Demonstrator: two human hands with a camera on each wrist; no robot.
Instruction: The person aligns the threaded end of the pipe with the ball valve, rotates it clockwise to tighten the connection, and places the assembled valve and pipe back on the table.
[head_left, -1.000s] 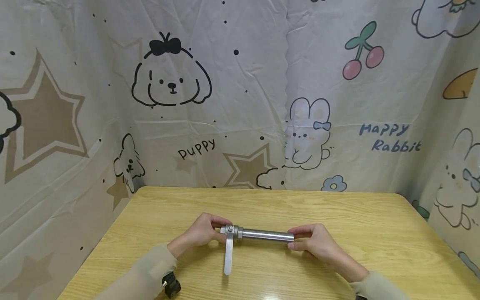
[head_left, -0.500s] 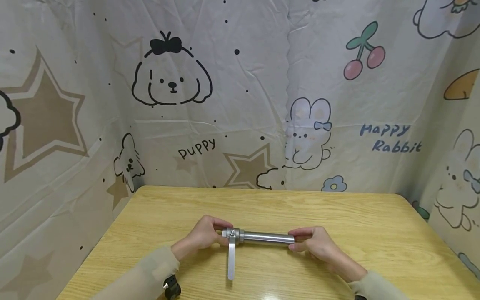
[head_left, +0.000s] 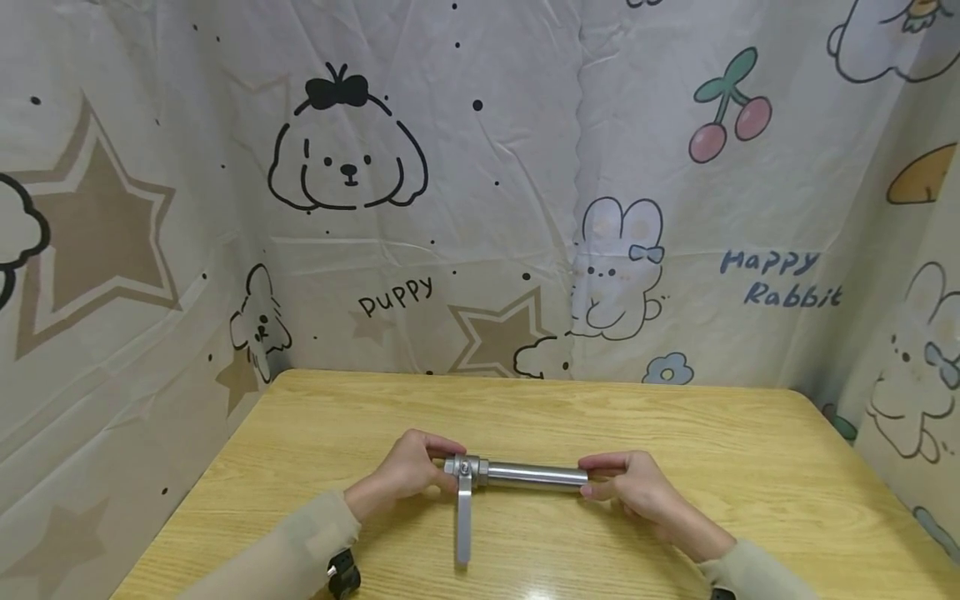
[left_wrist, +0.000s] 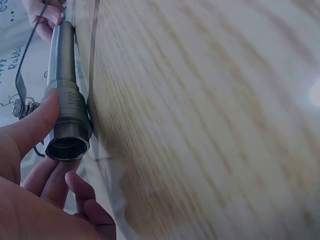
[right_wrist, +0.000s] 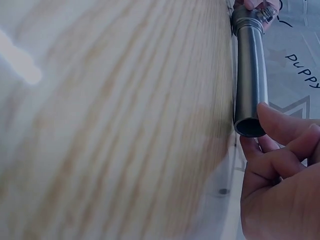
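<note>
A metal ball valve [head_left: 471,468] with a steel pipe [head_left: 536,476] joined to its right side lies level, close over the table. Its flat lever handle [head_left: 464,521] points toward the near edge. My left hand [head_left: 405,468] pinches the valve's left end between thumb and fingers; the left wrist view shows the threaded open mouth [left_wrist: 67,146] there. At the other end, my right hand [head_left: 641,487] pinches the pipe's free end. In the right wrist view the pipe's round open end [right_wrist: 250,127] faces the camera, with the thumb on one side and fingers on the other.
The wood-grain table [head_left: 675,425] has rounded far corners. Behind it and along both sides hangs a cream curtain [head_left: 480,208] printed with cartoon animals and stars. A black wrist device [head_left: 343,573] sits at the left sleeve.
The valve end and left hand have moved slightly right and nearer over the last second, with the lever shifting along. The right hand has barely moved, keeping its grip on the pipe.
</note>
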